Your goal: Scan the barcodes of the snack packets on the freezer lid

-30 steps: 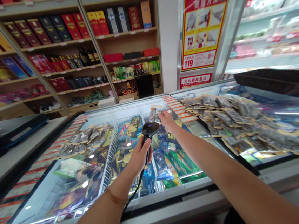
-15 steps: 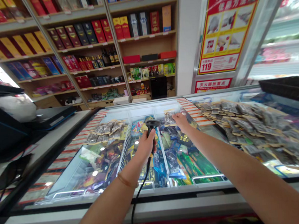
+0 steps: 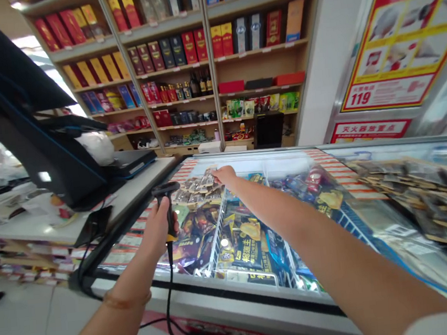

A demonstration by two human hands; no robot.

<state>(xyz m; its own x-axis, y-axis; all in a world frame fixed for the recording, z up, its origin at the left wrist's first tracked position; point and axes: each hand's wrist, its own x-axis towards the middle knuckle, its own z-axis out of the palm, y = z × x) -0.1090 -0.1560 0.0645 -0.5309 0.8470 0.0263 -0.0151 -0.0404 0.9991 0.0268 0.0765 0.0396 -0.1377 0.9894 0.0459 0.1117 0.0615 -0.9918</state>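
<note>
My left hand (image 3: pixel 161 222) is wrapped round the handle of a black barcode scanner (image 3: pixel 166 190), its cord hanging down past the freezer's front edge. My right hand (image 3: pixel 226 175) reaches to the far left part of the freezer top, fingers pinched on a small snack packet (image 3: pixel 209 177). That packet is over a pile of similar packets (image 3: pixel 194 191) on the glass; whether it touches them I cannot tell. Beneath the glass lid lie colourful bagged goods (image 3: pixel 246 239) in white wire baskets.
A larger heap of packets (image 3: pixel 418 185) lies on the freezer at right. To the left, a black point-of-sale terminal (image 3: pixel 59 151) stands on a counter (image 3: pixel 145 177). Shelves (image 3: pixel 175 74) of boxes and bottles rise behind, beside a red fire-hydrant sign (image 3: pixel 387 62).
My view has turned left. My right hand has carried the packet leftward to the left pile, and the scanner in my left hand has also shifted left.
</note>
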